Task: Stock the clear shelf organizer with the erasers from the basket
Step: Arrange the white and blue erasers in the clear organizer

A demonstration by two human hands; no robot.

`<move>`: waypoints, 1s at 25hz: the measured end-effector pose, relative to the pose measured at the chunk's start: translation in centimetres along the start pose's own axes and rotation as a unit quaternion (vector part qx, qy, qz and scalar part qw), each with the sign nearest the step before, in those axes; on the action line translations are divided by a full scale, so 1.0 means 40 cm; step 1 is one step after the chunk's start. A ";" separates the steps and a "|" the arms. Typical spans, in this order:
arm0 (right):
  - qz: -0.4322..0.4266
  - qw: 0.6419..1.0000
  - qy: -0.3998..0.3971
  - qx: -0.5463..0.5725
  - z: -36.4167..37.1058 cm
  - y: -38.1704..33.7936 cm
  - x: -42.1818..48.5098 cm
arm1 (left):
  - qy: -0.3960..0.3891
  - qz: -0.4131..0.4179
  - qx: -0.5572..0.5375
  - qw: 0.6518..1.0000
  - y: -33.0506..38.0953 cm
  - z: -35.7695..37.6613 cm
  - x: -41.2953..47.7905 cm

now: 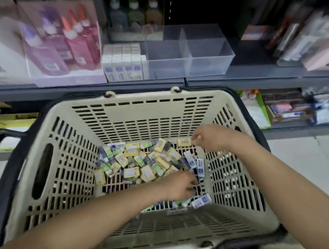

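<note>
Reaching down into the cream basket (160, 112), the left hand (180, 185) is lying on the near right part of the eraser pile. Its fingers are pointing right and spreading among the small packets. Blur is hiding whether they are gripping any, so I cannot tell.

The erasers (137, 161) are lying loose across the basket floor, with yellow, green and dark blue wrappers mixed together. A few white and blue ones are sitting along the right wall and in the near right corner.

The right hand (209, 136) is hovering over the far right edge of the pile. Its fingers are curling inward with the tips drawn together, just beside a yellow eraser (184, 142). Whether it is pinching anything is not clear.

The clear organizer (209, 57) is standing on the grey shelf (260, 76) behind the basket, with see-through walls dividing it into compartments. Just to its left, white boxes (123, 63) are standing upright in tight rows. Further left, pink and purple bottles (68, 40) are leaning in their own clear case.
</note>
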State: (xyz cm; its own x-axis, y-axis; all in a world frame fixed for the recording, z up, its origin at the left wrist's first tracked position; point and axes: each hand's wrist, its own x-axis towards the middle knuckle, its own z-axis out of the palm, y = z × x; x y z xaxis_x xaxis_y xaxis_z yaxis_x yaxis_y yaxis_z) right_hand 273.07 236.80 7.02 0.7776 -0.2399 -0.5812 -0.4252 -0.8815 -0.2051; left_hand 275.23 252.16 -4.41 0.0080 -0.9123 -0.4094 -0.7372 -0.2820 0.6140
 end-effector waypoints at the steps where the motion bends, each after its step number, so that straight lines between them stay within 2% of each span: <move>1: 0.005 1.000 0.002 0.001 -0.003 0.002 0.000 | -0.019 0.010 0.038 0.999 0.003 0.022 0.016; 3: 0.010 1.000 0.001 0.003 -0.002 0.002 0.004 | -0.032 0.020 0.130 0.991 0.009 0.061 0.039; 5: 0.014 1.000 -0.002 0.003 -0.002 0.000 0.003 | -0.012 -0.010 0.191 0.982 0.027 0.092 0.056; 9: 0.018 1.000 0.001 0.018 -0.005 0.001 0.000 | 0.033 -0.030 0.189 0.981 0.046 0.116 0.080; 12: 0.033 0.999 0.002 0.028 -0.011 0.007 -0.005 | 0.051 -0.059 0.052 0.996 0.020 0.087 0.058; 14: 0.047 0.999 -0.004 0.025 -0.012 0.007 -0.003 | 0.051 -0.102 -0.116 0.987 -0.003 0.049 0.030; 16: 0.056 0.998 -0.016 0.013 -0.005 0.001 0.006 | 0.080 -0.151 -0.276 0.946 -0.038 -0.004 -0.001; 18: 0.066 0.997 -0.040 -0.008 0.015 -0.011 0.029 | 0.127 -0.188 -0.377 0.898 -0.078 -0.056 -0.038; 23: 0.109 0.981 -0.149 -0.065 0.158 -0.046 0.112 | 0.178 -0.249 -0.491 0.815 -0.145 -0.123 -0.093; 25: 0.134 0.978 -0.128 -0.098 0.219 -0.044 0.138 | 0.188 -0.261 -0.536 0.781 -0.159 -0.134 -0.102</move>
State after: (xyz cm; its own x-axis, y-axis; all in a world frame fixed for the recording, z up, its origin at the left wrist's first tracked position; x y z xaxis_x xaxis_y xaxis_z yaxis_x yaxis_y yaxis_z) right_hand 274.06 240.59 -2.73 0.4975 -0.3859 -0.7769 -0.4813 -0.8679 0.1229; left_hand 283.50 256.07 -3.02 0.4653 -0.5559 -0.6888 0.4196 -0.5466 0.7246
